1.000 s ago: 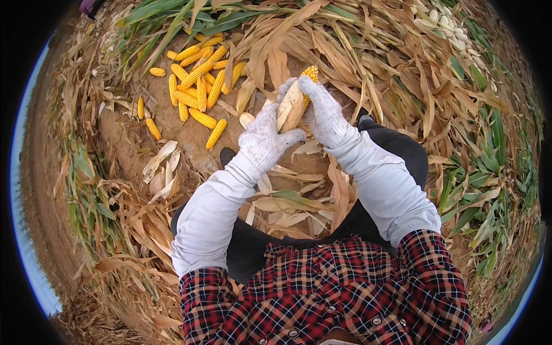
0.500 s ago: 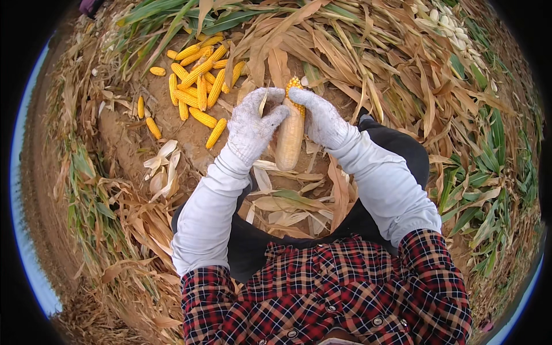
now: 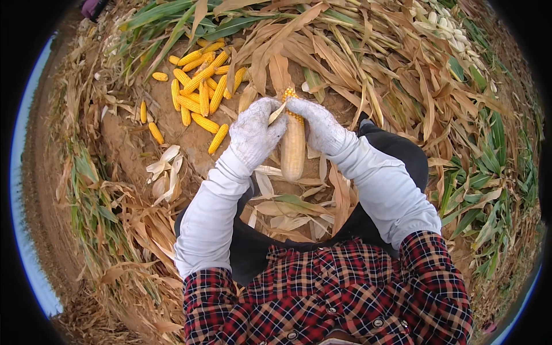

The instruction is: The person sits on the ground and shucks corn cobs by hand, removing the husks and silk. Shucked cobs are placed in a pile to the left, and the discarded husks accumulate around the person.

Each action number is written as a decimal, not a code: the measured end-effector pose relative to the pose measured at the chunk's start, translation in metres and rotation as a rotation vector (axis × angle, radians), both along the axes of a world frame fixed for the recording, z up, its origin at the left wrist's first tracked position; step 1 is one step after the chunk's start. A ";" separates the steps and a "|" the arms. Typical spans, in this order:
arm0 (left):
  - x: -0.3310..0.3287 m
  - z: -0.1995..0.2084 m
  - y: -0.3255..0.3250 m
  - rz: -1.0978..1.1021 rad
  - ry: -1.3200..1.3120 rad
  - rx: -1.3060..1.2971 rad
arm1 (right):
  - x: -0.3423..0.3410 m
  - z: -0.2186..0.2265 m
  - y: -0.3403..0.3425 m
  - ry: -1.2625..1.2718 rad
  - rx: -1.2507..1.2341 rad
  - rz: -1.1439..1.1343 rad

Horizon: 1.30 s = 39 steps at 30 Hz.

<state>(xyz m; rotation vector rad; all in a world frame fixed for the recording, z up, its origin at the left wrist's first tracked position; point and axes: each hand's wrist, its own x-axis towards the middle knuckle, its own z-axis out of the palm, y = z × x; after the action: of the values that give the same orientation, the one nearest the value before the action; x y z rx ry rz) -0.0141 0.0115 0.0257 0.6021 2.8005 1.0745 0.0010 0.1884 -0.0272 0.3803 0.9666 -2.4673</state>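
Note:
An ear of corn (image 3: 294, 148) hangs between my hands, its yellow kernels bare at the top and pale husk round its lower part. My right hand (image 3: 319, 124), in a white glove, is closed on the ear's upper right side, thumb at the kernels. At the ear's upper left my left hand (image 3: 256, 131), gloved alike, is closed with a pale pointed strip (image 3: 276, 113) showing between thumb and fingers. Whether that strip is husk or a small tool I cannot tell. Both hands' fingertips are partly hidden.
Husked yellow ears (image 3: 205, 95) lie heaped on the soil ahead to the left. Dry stalks and leaves (image 3: 339, 57) are piled ahead and right. Loose husks (image 3: 165, 171) lie left of my left arm, and more husks (image 3: 282, 208) lie between my legs.
The ear has come slightly lower and nearer to me. My hands have drawn closer together at its top, the left one with the pale strip moving right against the ear.

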 end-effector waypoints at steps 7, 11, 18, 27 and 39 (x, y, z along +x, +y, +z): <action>0.003 0.002 -0.011 0.013 -0.038 0.030 | -0.008 0.004 0.011 0.011 -0.095 -0.109; 0.004 0.004 -0.014 0.067 -0.017 0.071 | -0.014 0.002 0.012 0.003 -0.177 -0.187; 0.000 0.000 -0.017 0.110 -0.162 0.225 | -0.015 -0.004 0.012 -0.033 -0.204 -0.239; -0.007 -0.008 -0.010 -0.153 -0.167 0.245 | -0.010 -0.005 0.016 -0.048 -0.188 -0.189; 0.002 0.014 -0.012 -0.210 -0.256 0.381 | -0.014 0.001 0.027 -0.007 -0.167 -0.234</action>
<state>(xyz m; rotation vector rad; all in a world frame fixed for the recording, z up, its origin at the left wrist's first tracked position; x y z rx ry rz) -0.0124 -0.0002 0.0400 0.7117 2.2740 1.5270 -0.0132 0.2150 -0.0261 0.4691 0.7411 -2.7316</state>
